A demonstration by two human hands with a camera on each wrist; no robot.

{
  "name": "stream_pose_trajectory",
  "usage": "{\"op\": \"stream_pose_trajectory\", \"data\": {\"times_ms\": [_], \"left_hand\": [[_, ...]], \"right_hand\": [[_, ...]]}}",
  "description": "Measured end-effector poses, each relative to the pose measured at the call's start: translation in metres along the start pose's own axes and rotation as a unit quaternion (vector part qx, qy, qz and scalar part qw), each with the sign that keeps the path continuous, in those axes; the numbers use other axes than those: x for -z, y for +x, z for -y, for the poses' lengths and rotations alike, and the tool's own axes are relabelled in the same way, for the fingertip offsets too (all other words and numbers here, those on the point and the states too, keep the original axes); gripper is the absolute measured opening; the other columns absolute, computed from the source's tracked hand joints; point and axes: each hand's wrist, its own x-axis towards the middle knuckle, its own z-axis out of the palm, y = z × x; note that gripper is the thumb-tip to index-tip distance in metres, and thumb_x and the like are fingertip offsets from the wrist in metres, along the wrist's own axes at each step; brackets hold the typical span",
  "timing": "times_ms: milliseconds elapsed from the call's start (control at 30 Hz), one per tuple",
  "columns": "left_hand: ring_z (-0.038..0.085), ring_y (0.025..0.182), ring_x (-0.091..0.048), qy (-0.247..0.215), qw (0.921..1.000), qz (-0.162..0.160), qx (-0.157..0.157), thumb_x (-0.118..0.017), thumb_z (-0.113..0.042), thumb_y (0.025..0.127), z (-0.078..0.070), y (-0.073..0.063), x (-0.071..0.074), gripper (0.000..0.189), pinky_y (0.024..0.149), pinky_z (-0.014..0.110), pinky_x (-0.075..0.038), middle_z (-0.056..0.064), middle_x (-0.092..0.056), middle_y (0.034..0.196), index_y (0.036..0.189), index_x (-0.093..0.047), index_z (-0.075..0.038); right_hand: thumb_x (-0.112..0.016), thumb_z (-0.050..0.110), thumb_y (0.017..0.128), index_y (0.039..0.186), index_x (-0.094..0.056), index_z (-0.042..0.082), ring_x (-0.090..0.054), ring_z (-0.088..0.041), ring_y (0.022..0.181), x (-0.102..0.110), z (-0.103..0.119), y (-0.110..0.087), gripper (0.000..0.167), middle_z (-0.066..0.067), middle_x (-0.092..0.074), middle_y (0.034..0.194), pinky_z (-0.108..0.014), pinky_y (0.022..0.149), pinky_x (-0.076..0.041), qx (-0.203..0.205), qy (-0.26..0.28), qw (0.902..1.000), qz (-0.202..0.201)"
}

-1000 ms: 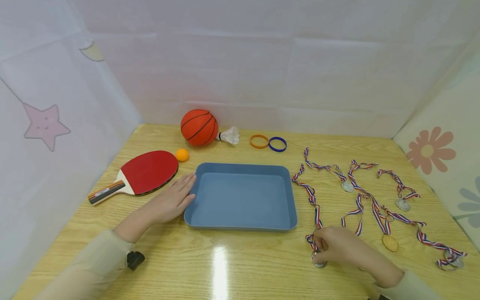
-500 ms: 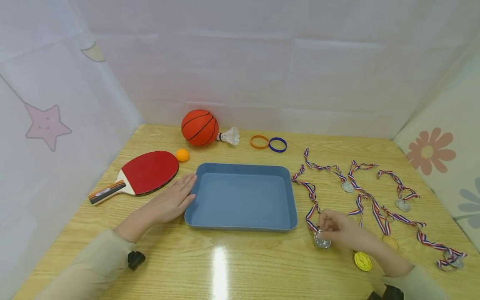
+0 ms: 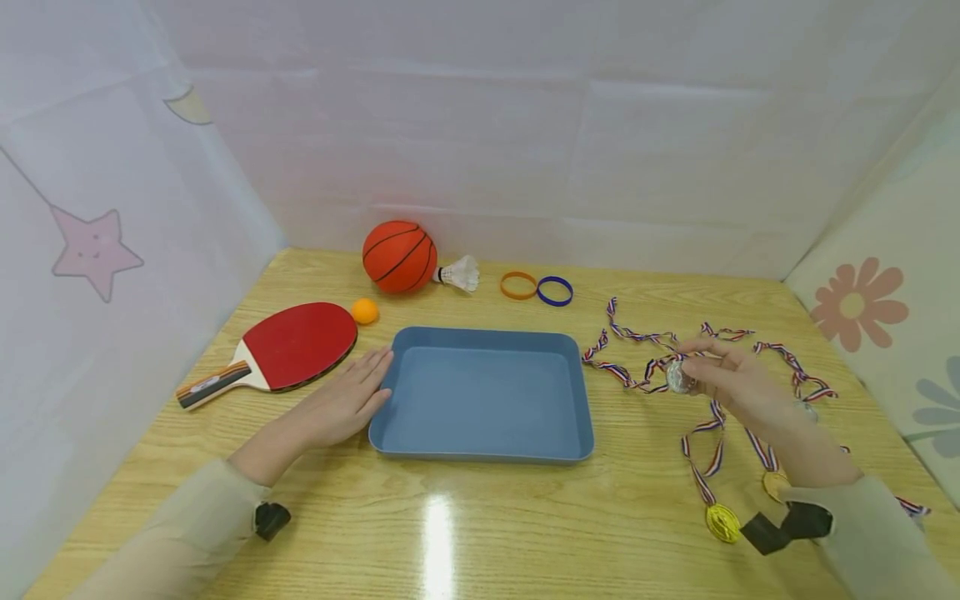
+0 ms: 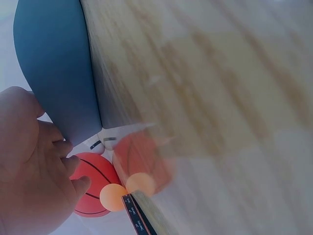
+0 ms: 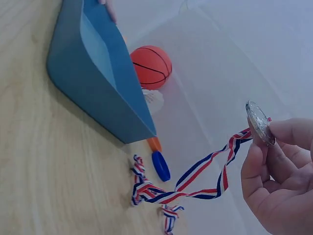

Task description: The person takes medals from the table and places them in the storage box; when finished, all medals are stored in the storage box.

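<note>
a: start with the head view. where is the silver medal (image 3: 679, 377)?
b: off the bench (image 3: 322, 517), to the right of the tray (image 3: 483, 400). the right hand (image 3: 742, 387) pinches it, thumb against fingers.
a: and the left hand (image 3: 347, 398)?
b: laid at the tray's left rim with the fingers stretched out; it grips nothing. the paddle (image 3: 300, 343) lies left of it, and the basketball (image 3: 400, 256) sits far off by the shuttlecock (image 3: 460, 272). a gold medal (image 3: 723, 523) lies on the near right.
a: what does the left wrist view add?
b: the tray's outer wall, with the fingers reaching along it, slightly bent. i can't tell how hard they press.
a: then the right wrist view?
b: the thumb sits on one face of the silver medal, a finger behind it, the rest curled below. its striped ribbon (image 5: 208, 195) loops away to the left and down to a twisted bunch.
a: how would you expect it to handle?
b: the disc looks stiff, smooth and fairly light, perhaps a bit slippery, and not fragile. the ribbon looks soft and limp, so it would trail and could snag on a neighbour.
a: best place to hold?
b: i'd say the disc, across both faces near the edge, as here; the ribbon alone would let it swing.
</note>
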Motion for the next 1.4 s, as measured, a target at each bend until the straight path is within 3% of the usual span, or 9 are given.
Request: {"op": "stream_pose_trajectory", "data": {"times_ms": [167, 400, 700, 867, 1067, 1233, 1400], "left_hand": [[0.037, 0.136, -0.01, 0.001, 1.0, 0.0, 0.001, -0.04, -0.025, 0.099, -0.001, 0.0, 0.0, 0.059, 0.107, 0.05, -0.015, 0.019, -0.012, 0.15, 0.144, -0.016, 0.007], [0.037, 0.136, -0.01, -0.002, 1.0, 0.003, 0.003, -0.04, -0.025, 0.099, 0.0, 0.0, 0.001, 0.06, 0.108, 0.05, -0.014, 0.018, -0.012, 0.151, 0.144, -0.016, 0.006], [0.037, 0.136, -0.01, 0.003, 1.0, 0.0, 0.001, -0.04, -0.026, 0.099, 0.0, 0.0, 0.0, 0.06, 0.107, 0.05, -0.015, 0.019, -0.012, 0.151, 0.144, -0.016, 0.006], [0.036, 0.136, -0.01, 0.002, 1.0, 0.002, 0.002, -0.04, -0.025, 0.099, -0.002, -0.001, 0.002, 0.06, 0.108, 0.049, -0.015, 0.018, -0.012, 0.151, 0.144, -0.016, 0.006], [0.037, 0.136, -0.011, 0.005, 1.0, -0.004, -0.003, -0.04, -0.025, 0.099, -0.001, -0.002, 0.001, 0.059, 0.107, 0.05, -0.016, 0.02, -0.013, 0.15, 0.143, -0.017, 0.007], [0.036, 0.136, -0.011, 0.013, 0.9999, -0.005, -0.002, -0.04, -0.026, 0.099, 0.001, -0.001, -0.001, 0.06, 0.108, 0.048, -0.016, 0.018, -0.013, 0.151, 0.144, -0.016, 0.005], [0.035, 0.136, -0.011, 0.011, 0.9999, -0.004, 0.001, -0.04, -0.027, 0.099, 0.001, 0.0, -0.001, 0.06, 0.108, 0.048, -0.015, 0.017, -0.012, 0.151, 0.144, -0.016, 0.005]], "right_hand": [[-0.046, 0.004, 0.096, 0.113, -0.058, 0.006, -0.052, -0.01, 0.079, 0.005, 0.021, 0.013, 0.021, -0.001, -0.055, 0.095, -0.021, 0.069, -0.046, 0.031, 0.051, 0.9978, -0.029], [-0.038, -0.011, 0.094, 0.112, -0.061, 0.0, -0.057, -0.013, 0.077, 0.009, 0.048, 0.037, 0.032, -0.004, -0.064, 0.088, -0.022, 0.07, -0.048, 0.127, 0.122, 0.9843, -0.005], [-0.038, -0.015, 0.092, 0.118, -0.056, -0.008, -0.057, -0.018, 0.08, -0.002, 0.095, 0.057, 0.032, -0.011, -0.064, 0.094, -0.025, 0.072, -0.048, 0.178, 0.157, 0.971, 0.03], [-0.041, -0.016, 0.09, 0.117, -0.055, -0.011, -0.057, -0.019, 0.084, -0.02, 0.118, 0.064, 0.031, -0.015, -0.062, 0.1, -0.025, 0.072, -0.049, 0.199, 0.161, 0.9662, 0.029], [-0.044, -0.017, 0.089, 0.115, -0.056, -0.012, -0.055, -0.02, 0.077, -0.054, 0.138, 0.071, 0.03, -0.014, -0.063, 0.096, -0.027, 0.07, -0.047, 0.217, 0.137, 0.9664, 0.012], [-0.044, -0.016, 0.088, 0.114, -0.06, -0.006, -0.056, -0.019, 0.08, -0.082, 0.144, 0.082, 0.033, -0.012, -0.063, 0.099, -0.025, 0.069, -0.048, 0.208, 0.1, 0.9722, 0.04], [-0.05, -0.012, 0.087, 0.112, -0.063, 0.0, -0.056, -0.019, 0.081, -0.108, 0.142, 0.096, 0.031, -0.012, -0.062, 0.102, -0.025, 0.069, -0.048, 0.173, 0.079, 0.9793, 0.07]]}}
